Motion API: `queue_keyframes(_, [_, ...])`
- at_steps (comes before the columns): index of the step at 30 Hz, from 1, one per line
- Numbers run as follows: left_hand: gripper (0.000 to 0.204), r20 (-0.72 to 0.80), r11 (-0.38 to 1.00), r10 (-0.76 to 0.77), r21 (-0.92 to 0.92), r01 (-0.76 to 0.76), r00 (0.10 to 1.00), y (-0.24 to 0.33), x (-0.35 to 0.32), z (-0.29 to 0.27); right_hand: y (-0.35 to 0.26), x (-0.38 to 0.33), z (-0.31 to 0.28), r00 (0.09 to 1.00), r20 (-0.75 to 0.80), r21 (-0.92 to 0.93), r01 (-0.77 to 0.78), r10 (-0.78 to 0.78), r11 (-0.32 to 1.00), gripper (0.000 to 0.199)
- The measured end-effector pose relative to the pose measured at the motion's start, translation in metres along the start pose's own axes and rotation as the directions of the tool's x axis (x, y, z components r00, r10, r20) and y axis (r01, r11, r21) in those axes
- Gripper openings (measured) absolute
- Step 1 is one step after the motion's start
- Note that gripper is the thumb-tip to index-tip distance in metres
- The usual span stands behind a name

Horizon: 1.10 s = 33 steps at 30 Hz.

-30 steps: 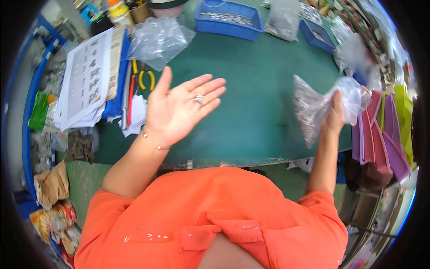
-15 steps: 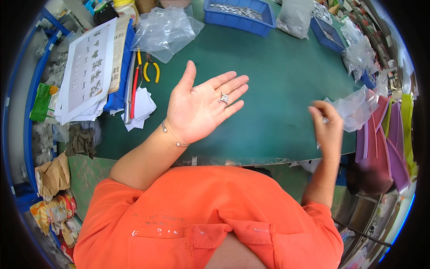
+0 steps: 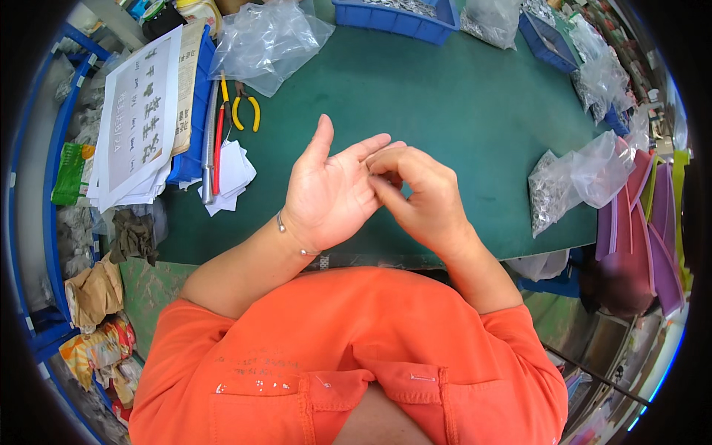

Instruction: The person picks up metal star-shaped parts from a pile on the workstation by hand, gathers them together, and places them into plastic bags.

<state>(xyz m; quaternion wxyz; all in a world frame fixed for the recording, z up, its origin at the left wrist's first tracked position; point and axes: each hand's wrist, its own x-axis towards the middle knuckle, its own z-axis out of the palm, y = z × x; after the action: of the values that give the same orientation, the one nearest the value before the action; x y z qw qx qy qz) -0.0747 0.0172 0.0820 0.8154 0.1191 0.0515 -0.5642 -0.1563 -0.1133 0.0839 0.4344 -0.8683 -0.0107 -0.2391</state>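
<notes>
My left hand (image 3: pixel 330 193) is held palm up over the bench, thumb out and fingers stretched, with a thin bracelet (image 3: pixel 282 225) at the wrist. Over its fingers, my right hand (image 3: pixel 423 189) is closed in a pinch, thumb and forefinger meeting by the left fingertips. Whatever lies between or beneath those fingertips is hidden. At the right edge of the green bench (image 3: pixel 386 89) rests a clear plastic bag (image 3: pixel 549 191) holding many small silvery metal pieces.
Yellow-handled pliers (image 3: pixel 245 111), a red pen (image 3: pixel 219 148) and white paper slips (image 3: pixel 233 174) lie at the left. A clear bag (image 3: pixel 271 44) sits behind them. Along the far side stand a blue bin (image 3: pixel 397 21) of metal pieces and another blue bin (image 3: pixel 547 44).
My right hand has moved left from the bag at the right edge to my left fingers. The small silver metal piece that showed on the left fingers is now covered.
</notes>
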Motion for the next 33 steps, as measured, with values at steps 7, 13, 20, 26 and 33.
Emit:
queue_keyframes(7, [0.082,0.020,0.997,-0.030,-0.066,0.031,0.999,0.001,0.003,0.003,0.013,0.007,-0.012,0.978,-0.178,0.024,-0.107,0.110,0.994,0.012])
queue_keyframes(13, [0.083,0.086,0.989,-0.037,-0.136,0.048,0.996,0.007,0.005,-0.004,0.027,0.000,-0.022,0.919,-0.290,0.238,-0.201,0.267,0.950,0.012])
queue_keyframes(20, [0.082,0.133,0.988,-0.015,-0.149,0.035,0.991,0.010,0.009,-0.003,0.023,-0.008,-0.015,0.950,-0.254,0.165,-0.141,0.180,0.976,0.023])
queue_keyframes(26, [0.081,0.150,0.989,-0.038,-0.136,0.059,0.988,0.012,0.012,-0.004,0.024,-0.005,-0.008,0.967,-0.233,0.087,-0.082,0.100,0.993,0.031])
queue_keyframes(33, [0.081,0.137,0.993,-0.034,-0.103,0.049,0.990,0.014,0.014,-0.005,0.028,-0.003,-0.003,0.968,-0.232,0.054,-0.083,0.093,0.995,0.033])
